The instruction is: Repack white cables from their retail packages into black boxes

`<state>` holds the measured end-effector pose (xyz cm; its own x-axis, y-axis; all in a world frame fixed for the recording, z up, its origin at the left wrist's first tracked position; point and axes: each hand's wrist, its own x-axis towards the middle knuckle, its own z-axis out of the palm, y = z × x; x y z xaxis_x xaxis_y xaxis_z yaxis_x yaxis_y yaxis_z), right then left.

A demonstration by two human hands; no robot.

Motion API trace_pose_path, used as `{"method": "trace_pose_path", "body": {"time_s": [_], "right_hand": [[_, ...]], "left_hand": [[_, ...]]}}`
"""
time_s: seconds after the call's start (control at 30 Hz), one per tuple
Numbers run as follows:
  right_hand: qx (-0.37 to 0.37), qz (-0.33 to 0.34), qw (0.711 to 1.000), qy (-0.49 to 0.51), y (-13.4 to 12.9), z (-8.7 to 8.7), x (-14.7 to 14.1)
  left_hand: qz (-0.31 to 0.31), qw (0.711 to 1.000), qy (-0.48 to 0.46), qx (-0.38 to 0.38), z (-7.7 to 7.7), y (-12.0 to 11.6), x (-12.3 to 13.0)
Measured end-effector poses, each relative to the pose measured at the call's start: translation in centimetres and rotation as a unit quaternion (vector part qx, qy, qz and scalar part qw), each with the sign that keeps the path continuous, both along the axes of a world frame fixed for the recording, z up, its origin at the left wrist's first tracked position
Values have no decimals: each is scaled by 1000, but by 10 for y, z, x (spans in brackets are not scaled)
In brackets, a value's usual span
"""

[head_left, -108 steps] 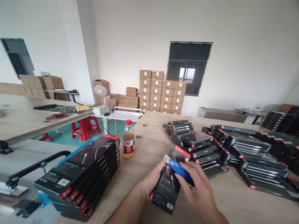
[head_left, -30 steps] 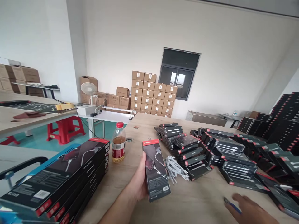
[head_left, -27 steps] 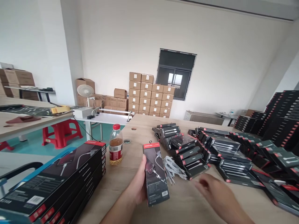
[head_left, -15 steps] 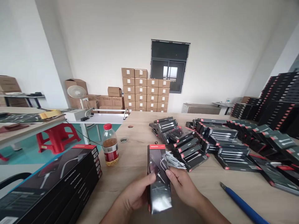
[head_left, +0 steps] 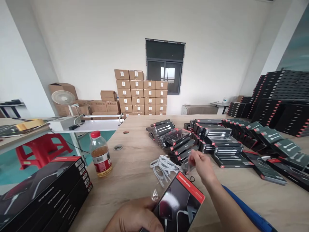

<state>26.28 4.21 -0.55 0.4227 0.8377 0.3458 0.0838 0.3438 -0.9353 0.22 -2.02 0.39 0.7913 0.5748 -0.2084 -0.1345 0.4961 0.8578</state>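
My left hand (head_left: 137,214) grips a black retail box (head_left: 177,204) with a red top band and a cable picture, tilted near the bottom edge. A crumpled scrap of clear plastic (head_left: 154,194) sticks up beside my left fingers. My right hand (head_left: 202,166) is pinched closed, up and to the right of the box, with a piece of clear plastic film (head_left: 187,167) at its fingertips. Between the hands and the box pile lies a coiled white cable (head_left: 166,165). A small black band (head_left: 192,179) rests on the table below my right hand.
Piled black boxes (head_left: 178,137) and more rows (head_left: 224,138) cover the table's right side. A drink bottle (head_left: 100,154) stands left, behind a box stack (head_left: 45,193). A blue-handled tool (head_left: 246,206) lies under my right forearm. Cartons (head_left: 137,93) stand by the wall.
My right hand has left the box and moved up and right with clear film. The box has tilted in my left hand. The white cable now lies loose, and the view has shifted right.
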Motion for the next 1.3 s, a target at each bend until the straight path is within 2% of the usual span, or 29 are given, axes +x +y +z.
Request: {"method": "trace_pose_path", "body": {"time_s": [0.13, 0.2, 0.27, 0.33, 0.37, 0.43, 0.5, 0.53, 0.57, 0.63, 0.67, 0.7, 0.73, 0.8, 0.87, 0.93, 1.0, 1.07, 1.17, 1.23, 1.3], "right_hand": [[-5, 101, 991, 87, -1, 8, -11], [-25, 156, 980, 122, -6, 11, -22], [-92, 244, 954, 148, -13, 9, -35], [-174, 331, 916, 149, -19, 3, -50], [-206, 360, 900, 135, -22, 0, -57], [-242, 387, 886, 83, -27, -8, -68], [-260, 399, 879, 27, -31, -13, -75], [-262, 401, 878, 2, -32, -14, -77], [-260, 400, 879, -19, -33, -14, -78], [-244, 393, 885, -49, -34, -13, -79], [-234, 388, 889, -58, -34, -11, -80], [-217, 383, 895, -69, -34, -10, -80], [-190, 376, 903, -86, -35, -9, -81], [-118, 352, 917, -147, -37, -7, -82], [-36, 300, 920, -248, -41, -6, -84], [20, 245, 906, -345, -48, -4, -86], [54, 220, 890, -396, -55, -1, -91], [81, 231, 886, -394, -61, 2, -99], [124, 265, 880, -374, -65, 0, -111], [132, 308, 860, -384, -68, -8, -113], [86, 353, 849, -383, -76, -23, -104]], "left_hand": [[-8, 997, -76, -5, -2, 6, -4], [30, 996, -78, -13, -6, 15, -6], [108, 993, -29, -31, -9, 25, -7], [189, 979, 53, -54, -11, 33, -6], [214, 971, 92, -60, -11, 35, -5], [212, 966, 140, -45, -11, 39, -1], [190, 969, 158, 26, -12, 41, 1], [197, 961, 174, 87, -13, 43, 2], [219, 943, 194, 157, -14, 45, 2], [275, 889, 237, 279, -15, 49, 2], [293, 868, 248, 314, -15, 51, 1], [297, 861, 250, 329, -13, 51, 0], [289, 866, 243, 327, -11, 50, 0], [258, 889, 225, 304, -2, 44, -1], [219, 914, 202, 274, 8, 35, -2], [198, 932, 170, 252, 15, 29, -3], [208, 946, 138, 206, 19, 27, -4], [255, 957, 101, 98, 20, 29, -5], [347, 935, 23, -62, 21, 35, -7], [376, 922, -18, -91, 20, 36, -5], [363, 926, -41, -98, 18, 35, 0]]}}
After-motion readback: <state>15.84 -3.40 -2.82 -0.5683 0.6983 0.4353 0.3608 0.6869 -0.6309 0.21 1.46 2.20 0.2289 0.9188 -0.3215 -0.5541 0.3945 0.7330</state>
